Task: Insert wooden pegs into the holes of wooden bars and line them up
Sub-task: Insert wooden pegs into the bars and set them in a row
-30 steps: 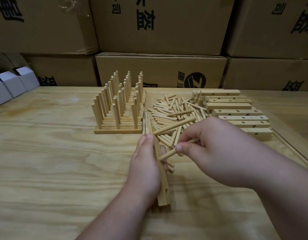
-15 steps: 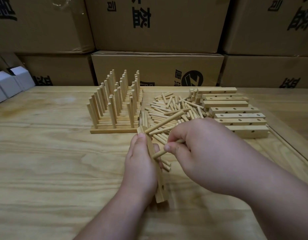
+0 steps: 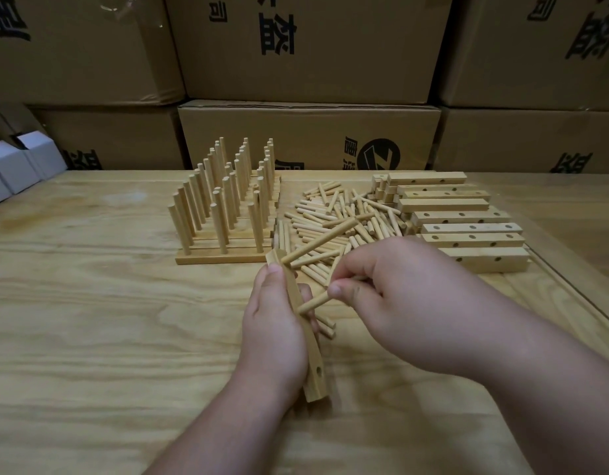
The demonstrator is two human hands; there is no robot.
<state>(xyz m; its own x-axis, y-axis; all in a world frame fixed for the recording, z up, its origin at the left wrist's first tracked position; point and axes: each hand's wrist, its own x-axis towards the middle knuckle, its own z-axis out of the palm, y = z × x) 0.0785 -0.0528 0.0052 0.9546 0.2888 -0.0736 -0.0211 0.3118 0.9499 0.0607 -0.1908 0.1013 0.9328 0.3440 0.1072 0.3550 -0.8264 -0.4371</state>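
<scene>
While my left hand [image 3: 275, 323] grips the wooden bar [image 3: 308, 351] on edge at 6 o'clock, my right hand [image 3: 395, 296] pinches a peg [image 3: 313, 302] at its middle hole; another peg [image 3: 318, 245] juts from its far end. At 12 lies the loose peg pile [image 3: 341, 217], finished rows [image 3: 224, 207] at 11, empty bars [image 3: 464, 228] at 1, cardboard boxes [image 3: 306, 46] beyond.
</scene>
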